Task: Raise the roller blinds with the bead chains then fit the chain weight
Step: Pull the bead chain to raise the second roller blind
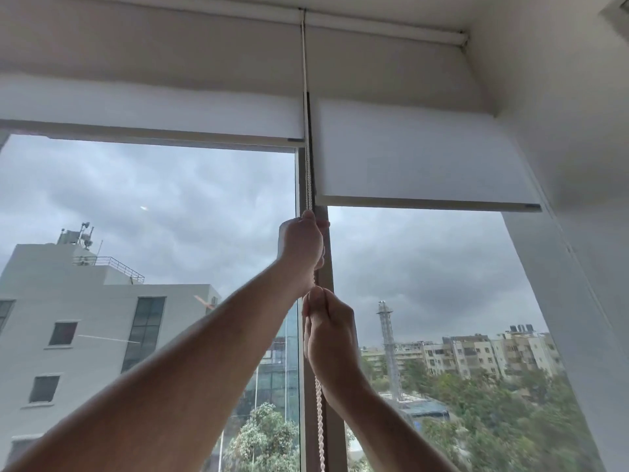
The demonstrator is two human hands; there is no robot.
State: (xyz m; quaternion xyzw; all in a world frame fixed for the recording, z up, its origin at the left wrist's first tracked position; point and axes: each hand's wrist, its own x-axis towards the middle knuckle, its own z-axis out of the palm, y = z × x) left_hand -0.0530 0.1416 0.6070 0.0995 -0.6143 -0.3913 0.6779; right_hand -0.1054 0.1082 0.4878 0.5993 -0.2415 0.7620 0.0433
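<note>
Both hands grip the white bead chain (pixel 308 178) at the window mullion (pixel 328 267): left hand (pixel 301 245) higher, right hand (pixel 328 338) just below. Left roller blind (pixel 153 110) sits higher than right roller blind (pixel 422 161). Chain weight not visible.

Legible markings: none found.
No text, label, brand or number can be read on any surface.

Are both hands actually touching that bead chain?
Touching. The head view shows the left hand gripping the bead chain higher up, and the right hand gripping it just below.
</note>
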